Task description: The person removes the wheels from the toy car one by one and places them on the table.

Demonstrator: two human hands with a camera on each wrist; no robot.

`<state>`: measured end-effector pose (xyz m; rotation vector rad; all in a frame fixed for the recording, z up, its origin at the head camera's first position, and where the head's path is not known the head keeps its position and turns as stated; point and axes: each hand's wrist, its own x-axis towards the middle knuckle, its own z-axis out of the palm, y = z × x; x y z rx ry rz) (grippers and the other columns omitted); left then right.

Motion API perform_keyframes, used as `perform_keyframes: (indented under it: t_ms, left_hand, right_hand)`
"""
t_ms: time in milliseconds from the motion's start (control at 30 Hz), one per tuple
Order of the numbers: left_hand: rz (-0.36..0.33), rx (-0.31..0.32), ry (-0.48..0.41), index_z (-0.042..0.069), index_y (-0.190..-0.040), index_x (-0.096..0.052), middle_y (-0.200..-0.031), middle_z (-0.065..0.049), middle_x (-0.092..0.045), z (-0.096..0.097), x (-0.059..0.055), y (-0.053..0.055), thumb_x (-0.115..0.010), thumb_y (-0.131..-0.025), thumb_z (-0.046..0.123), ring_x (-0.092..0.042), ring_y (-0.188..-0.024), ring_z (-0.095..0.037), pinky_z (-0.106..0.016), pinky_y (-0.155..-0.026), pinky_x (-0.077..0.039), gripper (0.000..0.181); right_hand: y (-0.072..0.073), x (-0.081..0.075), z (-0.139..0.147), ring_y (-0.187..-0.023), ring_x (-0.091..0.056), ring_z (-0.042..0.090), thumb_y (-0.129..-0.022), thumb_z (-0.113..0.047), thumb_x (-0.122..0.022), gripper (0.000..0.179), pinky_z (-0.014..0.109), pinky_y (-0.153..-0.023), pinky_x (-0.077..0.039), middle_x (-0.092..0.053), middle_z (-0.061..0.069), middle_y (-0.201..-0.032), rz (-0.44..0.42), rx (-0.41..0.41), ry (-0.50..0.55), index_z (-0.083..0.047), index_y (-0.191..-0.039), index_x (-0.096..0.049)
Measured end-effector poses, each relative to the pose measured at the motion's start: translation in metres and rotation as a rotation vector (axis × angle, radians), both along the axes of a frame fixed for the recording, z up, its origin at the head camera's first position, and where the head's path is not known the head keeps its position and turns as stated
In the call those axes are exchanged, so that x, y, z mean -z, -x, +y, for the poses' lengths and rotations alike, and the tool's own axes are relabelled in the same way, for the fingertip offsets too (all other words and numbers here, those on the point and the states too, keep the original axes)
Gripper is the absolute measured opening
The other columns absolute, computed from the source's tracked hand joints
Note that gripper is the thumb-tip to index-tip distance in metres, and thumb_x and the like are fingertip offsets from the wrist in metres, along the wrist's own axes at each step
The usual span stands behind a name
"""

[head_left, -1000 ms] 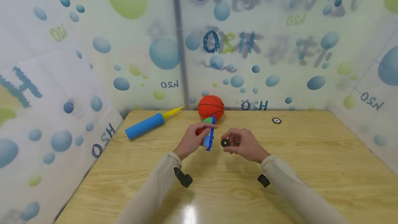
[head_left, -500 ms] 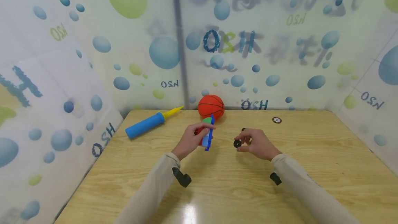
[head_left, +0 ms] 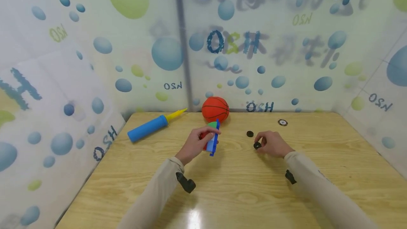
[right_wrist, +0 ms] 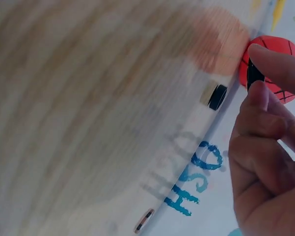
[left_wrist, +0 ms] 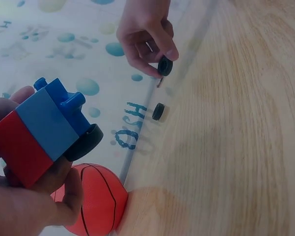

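In the head view, the left hand grips a little block toy above the wooden table. The toy is tipped on its side. It has a thin dark blue strip on the right, with light blue, red and green bits next to it. Fingers hide much of the red. The right hand pinches a small black ring by its edge. I can't tell if this ring touches the table. A second black ring lies near it. Farther back are a round disc, with marks too tiny to read, a red ball and a blue pump with a yellow tip.

In the left wrist view, the toy looks big. A smooth red block sits against a light blue one, and the dark blue part has stubby knobs. A fat black wheel is at its lower side. Fingers cover part of the red block, and the left edge cuts off the hand. The ball is partly behind the hand.

In the right wrist view, thumb and finger squeeze the held ring. It shows edge-on, so its hole is hidden. The right edge cuts off the hand. The fingers cover some of the ball.
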<state>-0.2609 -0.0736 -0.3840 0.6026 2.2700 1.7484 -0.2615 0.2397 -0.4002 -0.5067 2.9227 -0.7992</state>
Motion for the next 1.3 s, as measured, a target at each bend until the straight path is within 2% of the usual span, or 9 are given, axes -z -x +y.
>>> perform_keyframes:
  t_ms: [267,467,700,800,967,1300]
  left_hand:
    - [-0.003,-0.001,-0.001,0.013,-0.128,-0.066,-0.125,-0.024,-0.065,-0.002,0.001,0.002,-0.048,-0.107,0.021,-0.068,-0.098,-0.016,-0.030,-0.080,-0.060,0.029]
    - [0.002,0.000,-0.014,0.012,-0.126,-0.067,-0.120,-0.016,-0.069,-0.001,0.000,0.001,-0.048,-0.107,0.020,-0.069,-0.096,-0.016,-0.031,-0.079,-0.060,0.028]
    - [-0.019,0.010,-0.002,0.012,-0.128,-0.066,-0.120,-0.017,-0.068,0.000,-0.002,0.000,-0.048,-0.107,0.021,-0.069,-0.096,-0.015,-0.031,-0.080,-0.060,0.029]
    - [-0.020,0.005,-0.002,0.013,-0.127,-0.067,-0.121,-0.018,-0.068,-0.001,-0.003,0.001,-0.048,-0.107,0.021,-0.069,-0.096,-0.015,-0.031,-0.080,-0.060,0.029]
    - [-0.025,0.009,0.000,0.013,-0.126,-0.067,-0.121,-0.020,-0.068,-0.003,-0.001,0.001,-0.049,-0.107,0.022,-0.069,-0.096,-0.014,-0.030,-0.079,-0.060,0.028]
    - [-0.020,0.006,-0.006,0.013,-0.125,-0.067,-0.116,-0.015,-0.070,-0.003,-0.002,0.001,-0.048,-0.107,0.020,-0.069,-0.095,-0.016,-0.032,-0.080,-0.060,0.028]
  right_hand:
    - [0.019,-0.001,0.006,-0.067,-0.056,0.016,-0.082,-0.008,-0.077,0.022,0.032,-0.063,-0.047,-0.066,0.007,-0.077,0.004,0.043,-0.058,-0.003,-0.102,-0.070]
    - [0.034,0.003,0.003,-0.070,-0.061,0.022,-0.081,-0.011,-0.076,0.026,0.034,-0.063,-0.049,-0.073,0.015,-0.089,-0.054,0.146,-0.116,-0.005,-0.106,-0.071]
    - [0.047,0.007,0.003,-0.081,-0.059,0.030,-0.080,-0.012,-0.074,0.031,0.039,-0.068,-0.049,-0.069,0.027,-0.109,-0.091,0.253,-0.122,-0.006,-0.110,-0.071]
    - [0.051,0.007,0.003,-0.079,-0.063,0.028,-0.081,-0.010,-0.073,0.032,0.037,-0.068,-0.051,-0.071,0.024,-0.104,-0.119,0.279,-0.107,-0.005,-0.112,-0.071]
    - [0.055,0.006,0.002,-0.065,-0.064,0.020,-0.084,-0.009,-0.072,0.031,0.030,-0.062,-0.050,-0.074,0.016,-0.089,-0.155,0.315,-0.091,-0.003,-0.114,-0.070]
    - [0.060,0.010,0.004,-0.074,-0.063,0.023,-0.083,-0.011,-0.074,0.036,0.031,-0.065,-0.049,-0.073,0.020,-0.103,-0.155,0.334,-0.062,-0.003,-0.118,-0.071]
